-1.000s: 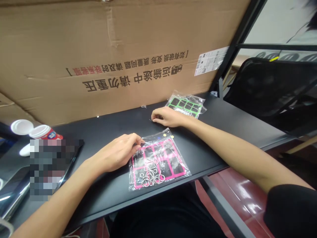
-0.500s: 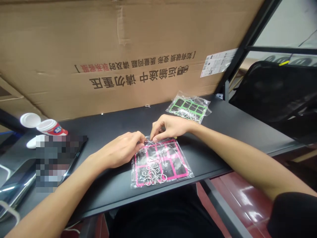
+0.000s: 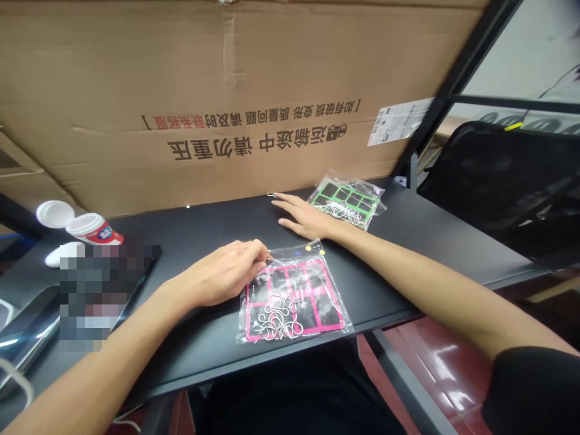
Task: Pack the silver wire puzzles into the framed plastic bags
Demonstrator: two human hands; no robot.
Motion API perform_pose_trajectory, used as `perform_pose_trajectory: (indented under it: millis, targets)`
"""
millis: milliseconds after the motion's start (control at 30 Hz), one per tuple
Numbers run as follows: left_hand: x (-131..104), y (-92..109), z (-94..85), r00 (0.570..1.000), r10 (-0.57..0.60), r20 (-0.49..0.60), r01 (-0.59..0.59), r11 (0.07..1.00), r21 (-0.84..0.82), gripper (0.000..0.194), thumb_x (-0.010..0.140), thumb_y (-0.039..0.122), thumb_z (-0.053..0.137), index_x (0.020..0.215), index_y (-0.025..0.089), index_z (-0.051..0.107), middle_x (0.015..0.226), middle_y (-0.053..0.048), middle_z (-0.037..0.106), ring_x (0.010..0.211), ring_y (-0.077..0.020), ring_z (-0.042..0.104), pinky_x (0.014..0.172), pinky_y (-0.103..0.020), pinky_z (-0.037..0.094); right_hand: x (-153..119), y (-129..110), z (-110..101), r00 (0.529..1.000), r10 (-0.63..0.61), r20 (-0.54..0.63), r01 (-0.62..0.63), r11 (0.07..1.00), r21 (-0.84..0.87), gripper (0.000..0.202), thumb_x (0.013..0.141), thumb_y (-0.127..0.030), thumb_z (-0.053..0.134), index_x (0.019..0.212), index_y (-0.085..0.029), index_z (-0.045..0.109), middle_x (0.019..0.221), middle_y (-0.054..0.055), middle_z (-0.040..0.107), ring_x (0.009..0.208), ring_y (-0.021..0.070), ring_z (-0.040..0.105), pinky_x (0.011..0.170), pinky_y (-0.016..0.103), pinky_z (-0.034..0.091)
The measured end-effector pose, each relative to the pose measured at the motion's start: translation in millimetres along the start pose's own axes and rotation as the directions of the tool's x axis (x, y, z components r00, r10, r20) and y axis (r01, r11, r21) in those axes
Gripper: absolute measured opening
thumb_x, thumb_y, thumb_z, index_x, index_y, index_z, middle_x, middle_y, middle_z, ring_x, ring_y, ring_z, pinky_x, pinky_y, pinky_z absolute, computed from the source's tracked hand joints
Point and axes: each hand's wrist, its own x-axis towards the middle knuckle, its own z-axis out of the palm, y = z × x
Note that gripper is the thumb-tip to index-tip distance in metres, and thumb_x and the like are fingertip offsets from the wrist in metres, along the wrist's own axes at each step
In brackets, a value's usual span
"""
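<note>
A clear plastic bag (image 3: 312,296) with a pink-framed black card and several silver rings inside lies near the table's front edge. My left hand (image 3: 231,269) pinches the bag's upper left corner. Beyond the bag, my right hand (image 3: 301,217) reaches toward the back of the table with its fingers spread. Its index fingertip touches or almost touches a small silver metal piece (image 3: 271,195) near the cardboard. Just right of that hand lies another clear bag (image 3: 351,202) with a green-framed card and silver rings.
A large cardboard sheet (image 3: 199,66) stands along the back of the black table (image 3: 194,223). At the left are an open white-and-red container (image 3: 97,231), its white lid (image 3: 55,214) and a dark pixelated object. A black chair (image 3: 502,175) stands at the right.
My right hand has let go of the pink-framed bag's top edge and moved up and away, its fingers opening toward the small metal piece. My left hand still holds the corner.
</note>
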Motion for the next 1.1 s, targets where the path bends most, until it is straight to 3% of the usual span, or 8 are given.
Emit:
perform_pose_trajectory:
  millis: [133, 267, 400, 500, 633, 733, 867, 1100]
  targets:
    - [0.4, 1.3, -0.8, 1.000, 0.017, -0.022, -0.018, 1.000, -0.004, 0.023, 0.116, 0.040, 0.043, 0.119, 0.026, 0.061, 0.114, -0.008, 0.078, 0.107, -0.0264, 0.074, 0.093, -0.039, 0.054, 21.9, 16.6, 14.8, 0.997, 0.057, 0.047, -0.052, 0.992, -0.112, 0.067, 0.112, -0.043, 0.052, 0.171, -0.014, 0.042, 0.180, 0.020, 0.036, 0.168, 0.0356, 0.034, 0.138, 0.059, 0.030]
    - [0.2, 3.1, -2.8, 0.999, 0.034, -0.007, -0.034, 0.999, 0.035, 0.022, 0.116, 0.040, 0.042, 0.117, 0.027, 0.060, 0.115, -0.007, 0.077, 0.108, -0.0261, 0.074, 0.093, -0.038, 0.054, 47.0, 14.9, 14.2, 0.991, 0.109, 0.078, -0.090, 0.972, -0.218, 0.053, 0.112, -0.032, 0.049, 0.159, -0.008, 0.058, 0.166, 0.023, 0.057, 0.157, 0.0357, 0.051, 0.133, 0.054, 0.039]
    - [0.3, 4.3, -3.9, 0.999, 0.035, -0.001, -0.035, 0.998, 0.045, 0.022, 0.116, 0.039, 0.041, 0.113, 0.027, 0.058, 0.115, -0.007, 0.077, 0.108, -0.0256, 0.074, 0.093, -0.038, 0.053, 54.4, 7.0, 3.9, 0.997, 0.031, 0.072, -0.010, 0.963, -0.268, 0.036, 0.106, -0.016, 0.053, 0.133, -0.012, 0.077, 0.139, 0.018, 0.077, 0.130, 0.0326, 0.071, 0.117, 0.046, 0.052]
    - [0.8, 4.5, -3.5, 0.999, 0.033, 0.002, -0.033, 0.999, 0.033, 0.021, 0.116, 0.039, 0.041, 0.112, 0.027, 0.058, 0.116, -0.007, 0.077, 0.108, -0.0258, 0.073, 0.093, -0.039, 0.053, 42.7, -2.1, -11.1, 0.993, 0.034, 0.117, -0.005, 0.971, -0.240, 0.029, 0.099, -0.010, 0.058, 0.117, -0.016, 0.081, 0.118, 0.012, 0.083, 0.109, 0.0272, 0.076, 0.098, 0.036, 0.055]
    - [1.7, 4.8, -3.0, 1.000, 0.014, 0.016, -0.015, 1.000, 0.027, 0.020, 0.116, 0.039, 0.041, 0.112, 0.027, 0.056, 0.118, -0.007, 0.077, 0.109, -0.0261, 0.073, 0.093, -0.039, 0.053, 11.5, -19.7, -37.6, 0.968, 0.084, 0.236, -0.045, 0.985, -0.168, 0.025, 0.089, -0.009, 0.066, 0.108, -0.019, 0.079, 0.091, 0.004, 0.081, 0.081, 0.0197, 0.072, 0.076, 0.029, 0.050]
    - [2.0, 4.7, -2.4, 1.000, 0.004, 0.023, -0.005, 1.000, 0.030, 0.020, 0.116, 0.040, 0.040, 0.112, 0.026, 0.054, 0.121, -0.007, 0.077, 0.110, -0.0256, 0.072, 0.092, -0.039, 0.051, -11.7, -31.9, -53.7, 0.943, 0.128, 0.309, -0.101, 0.990, -0.104, 0.029, 0.083, -0.008, 0.066, 0.107, -0.019, 0.078, 0.087, 0.002, 0.080, 0.077, 0.0173, 0.070, 0.073, 0.028, 0.050]
    - [2.0, 3.9, -1.0, 1.000, 0.012, 0.025, -0.013, 1.000, 0.027, 0.019, 0.117, 0.040, 0.039, 0.112, 0.026, 0.051, 0.123, -0.006, 0.076, 0.110, -0.0251, 0.071, 0.091, -0.039, 0.050, -29.3, -38.6, -60.2, 0.942, 0.172, 0.289, -0.162, 0.985, -0.057, 0.031, 0.078, -0.009, 0.066, 0.105, -0.019, 0.078, 0.087, 0.002, 0.079, 0.078, 0.0173, 0.070, 0.073, 0.028, 0.051]
    - [2.8, 5.2, -1.1, 1.000, 0.020, 0.010, -0.020, 1.000, 0.008, 0.018, 0.116, 0.038, 0.041, 0.112, 0.026, 0.053, 0.120, -0.006, 0.076, 0.106, -0.0254, 0.072, 0.089, -0.039, 0.049, -29.2, -34.9, -53.5, 0.959, 0.096, 0.266, -0.074, 0.993, -0.089, 0.018, 0.091, -0.020, 0.065, 0.105, -0.021, 0.078, 0.092, 0.005, 0.080, 0.078, 0.0208, 0.071, 0.072, 0.033, 0.051]
